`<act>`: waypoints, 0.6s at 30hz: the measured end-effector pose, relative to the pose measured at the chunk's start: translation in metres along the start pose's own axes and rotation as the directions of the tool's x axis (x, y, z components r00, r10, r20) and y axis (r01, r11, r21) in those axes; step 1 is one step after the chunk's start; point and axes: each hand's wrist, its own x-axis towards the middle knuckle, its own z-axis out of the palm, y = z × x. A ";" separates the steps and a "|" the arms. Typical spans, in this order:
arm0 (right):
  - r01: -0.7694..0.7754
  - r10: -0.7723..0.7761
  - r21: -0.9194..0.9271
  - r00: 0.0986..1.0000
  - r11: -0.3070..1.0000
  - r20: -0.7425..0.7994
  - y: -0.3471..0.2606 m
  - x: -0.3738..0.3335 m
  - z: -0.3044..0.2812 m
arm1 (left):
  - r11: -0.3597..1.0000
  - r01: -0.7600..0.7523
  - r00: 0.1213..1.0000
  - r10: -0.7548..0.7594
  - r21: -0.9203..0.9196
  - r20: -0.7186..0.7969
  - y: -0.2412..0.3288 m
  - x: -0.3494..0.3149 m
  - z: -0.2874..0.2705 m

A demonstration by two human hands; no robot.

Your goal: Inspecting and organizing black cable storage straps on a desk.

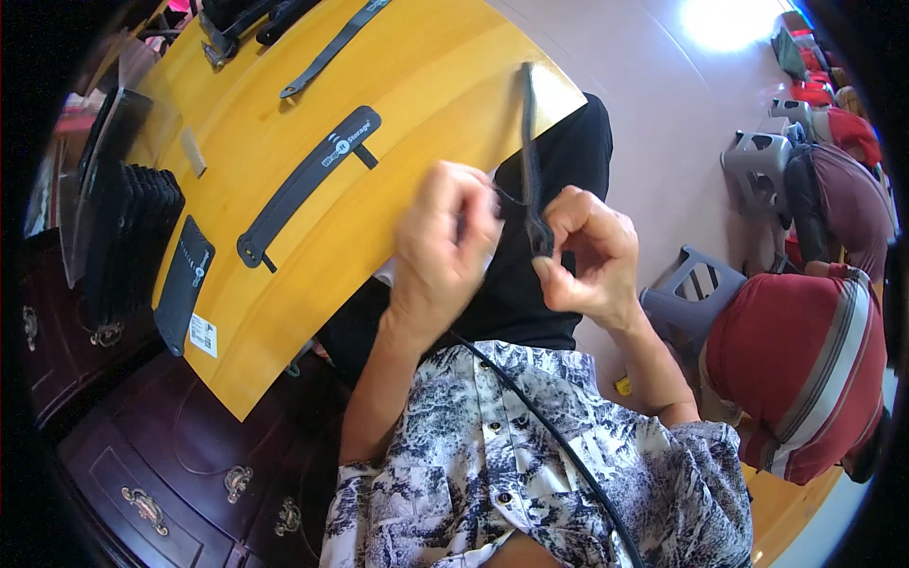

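My right hand (pixel 585 256) pinches the lower end of a long, narrow black strap (pixel 530 151), which stands up edge-on over the corner of the yellow wooden table (pixel 417 85). My left hand (pixel 447 241) is raised just left of the strap, blurred, fingers closed; a thin dark thread seems to run from it to the strap. Both hands hover over my lap, above black trousers.
On the table lie a wide black strap with a white logo (pixel 308 180), a thinner black strap (pixel 331 47), a small black pouch (pixel 185 282) and a row of black pieces (pixel 128 227). A dark wooden cabinet (pixel 180 473) is below. Grey stools (pixel 696 284) and red striped bags (pixel 805 360) stand right.
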 end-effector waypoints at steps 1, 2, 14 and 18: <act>-0.010 0.010 0.079 1.000 0.997 0.011 -0.001 -0.003 0.000 | 0.973 0.181 0.980 -0.190 -0.146 -0.054 -0.007 0.003 -0.003; -0.064 0.070 0.235 0.997 0.970 -0.019 0.001 -0.006 0.004 | 0.974 0.176 0.981 -0.185 -0.145 -0.054 -0.010 0.003 -0.005; -0.139 0.180 0.375 0.981 0.917 -0.075 -0.005 -0.006 -0.004 | 0.979 0.081 0.994 -0.065 -0.188 0.089 0.012 0.006 0.022; -0.138 0.186 0.427 0.980 0.894 -0.074 -0.002 -0.007 -0.008 | 0.941 -0.239 0.968 0.210 0.238 0.140 0.028 0.009 0.021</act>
